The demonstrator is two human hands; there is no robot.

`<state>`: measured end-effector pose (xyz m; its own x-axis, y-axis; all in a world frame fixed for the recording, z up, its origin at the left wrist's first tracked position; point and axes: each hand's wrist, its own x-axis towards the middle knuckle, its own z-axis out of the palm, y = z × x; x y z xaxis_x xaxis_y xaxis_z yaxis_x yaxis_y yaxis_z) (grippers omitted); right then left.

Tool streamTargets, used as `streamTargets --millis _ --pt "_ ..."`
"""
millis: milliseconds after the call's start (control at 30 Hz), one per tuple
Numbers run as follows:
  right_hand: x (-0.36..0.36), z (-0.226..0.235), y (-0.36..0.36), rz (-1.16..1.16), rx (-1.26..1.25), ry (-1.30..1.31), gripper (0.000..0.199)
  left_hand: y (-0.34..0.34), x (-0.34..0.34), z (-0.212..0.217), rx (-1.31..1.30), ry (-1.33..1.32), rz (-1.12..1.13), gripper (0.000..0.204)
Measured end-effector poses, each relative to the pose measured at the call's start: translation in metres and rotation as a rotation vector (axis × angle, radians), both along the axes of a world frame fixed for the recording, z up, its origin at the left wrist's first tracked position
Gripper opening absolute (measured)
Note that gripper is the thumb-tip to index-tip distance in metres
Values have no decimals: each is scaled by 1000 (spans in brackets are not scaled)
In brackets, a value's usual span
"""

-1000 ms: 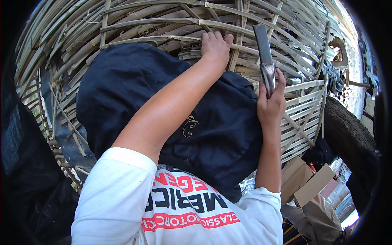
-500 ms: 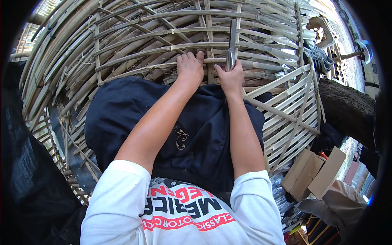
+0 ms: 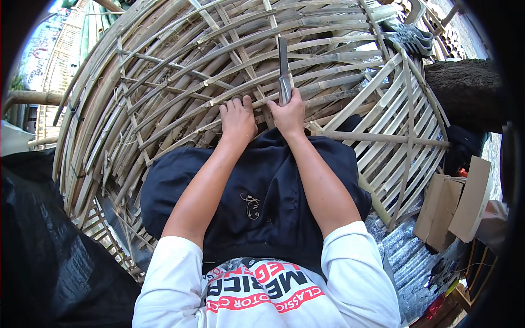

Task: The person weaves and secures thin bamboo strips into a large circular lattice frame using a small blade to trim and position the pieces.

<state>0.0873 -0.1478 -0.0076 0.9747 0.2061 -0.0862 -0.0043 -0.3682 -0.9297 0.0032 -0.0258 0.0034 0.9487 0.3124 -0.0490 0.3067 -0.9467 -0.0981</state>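
Apparently well past the start, judging in the head view by the broad woven bamboo lattice (image 3: 180,76), with long strips already crossed by ribs and spread beyond the lap. Seems still to need attention along the near edge, to judge by both hands being placed there; cannot tell how much remains, nor find any clear mark of a finished section.

Keeping to the same head view, can make out two bare hands, near each other yet apart. Can see the right hand (image 3: 290,116) clamped on the handle of a flat-bladed tool (image 3: 284,71), pointing it away from the body above the lattice; cannot tell contact between blade and strips from mere overlap. Can see the left hand (image 3: 238,119) with fingers bent over the lattice's near edge, just left of the tool; cannot tell a firm grip from a light touch.

Counting, can find one lattice, one tool, one black cloth (image 3: 284,191) over the lap, and one small cluster of curled shavings (image 3: 251,208) on top, too tangled to number by the curl. Can add, at right, one group of paler slats (image 3: 358,101), too many and overlapping to count surely, crossed by one pole (image 3: 377,138); farther right, one thick log (image 3: 465,90), one grey shoe (image 3: 414,39) and one open cardboard box (image 3: 437,210).
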Motion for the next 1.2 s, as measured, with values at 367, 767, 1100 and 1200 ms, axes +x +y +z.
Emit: streamTargets --millis 367,767,1100,1200 --pt "-3 3 2 -8 -2 10 56 37 14 31 -184 -445 -377 36" --pt "-2 -5 3 -43 30 -20 50 49 27 5 -223 -474 -556 34" --pt "-3 -4 5 -56 28 -44 48 65 40 -1 -351 -393 -635 37" --pt "-4 0 3 -58 27 -32 48 63 41 -2 -366 -397 -631 36"
